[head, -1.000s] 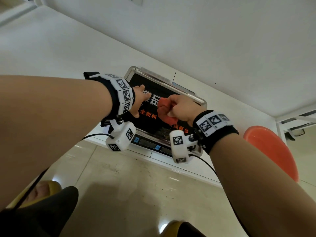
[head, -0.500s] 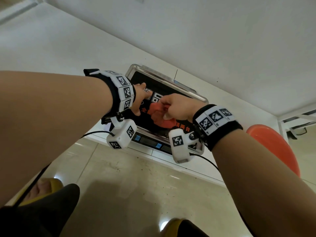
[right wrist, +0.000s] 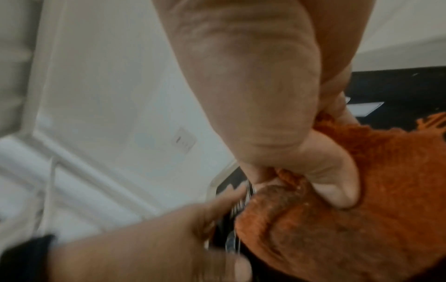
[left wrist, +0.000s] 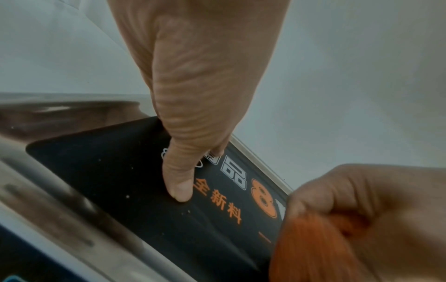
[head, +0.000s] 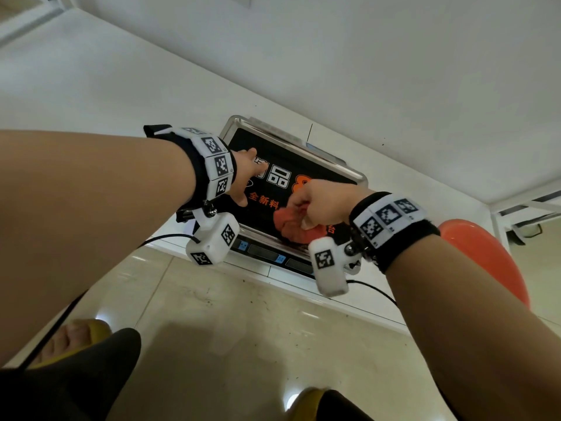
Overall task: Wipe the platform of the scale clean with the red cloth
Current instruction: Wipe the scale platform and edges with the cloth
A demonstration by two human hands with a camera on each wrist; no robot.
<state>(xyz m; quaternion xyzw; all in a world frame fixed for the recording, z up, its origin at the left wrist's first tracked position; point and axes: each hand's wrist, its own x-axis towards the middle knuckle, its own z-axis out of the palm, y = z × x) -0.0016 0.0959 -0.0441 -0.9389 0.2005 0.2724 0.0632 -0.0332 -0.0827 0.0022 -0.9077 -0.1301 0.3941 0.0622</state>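
Fingers (right wrist: pixel 337 183) of the right hand (head: pixel 321 205) are clenched round the bunched red cloth (head: pixel 291 223), thumb pressed into its nap, and the wad sits on the black printed platform (head: pixel 273 165) near its front edge, at the centre of the head view. Lower in the frame lie the tiled floor (head: pixel 243 344) and the scale's display strip (head: pixel 264 253) at the front lip of the white desk (head: pixel 91 95). Further up and left, the left hand (head: pixel 246 177) lies flat on the platform with straight fingers (left wrist: pixel 178 187), thumb tip touching the mat, grasping nothing; it looks to be steadying the scale. An orange stool (head: pixel 485 262) shows at the right edge.

Wiping seems under way, not finished: pale specks (left wrist: pixel 128 196) dot the mat beside the left thumb, so the left part and the far strip by the steel rim (head: pixel 303 147) probably need passes yet.

Against the earlier frames, the cloth has come from mid-platform toward the near edge and a little right, uncovering the orange logo (head: pixel 300 185) behind it. The left hand has barely shifted.
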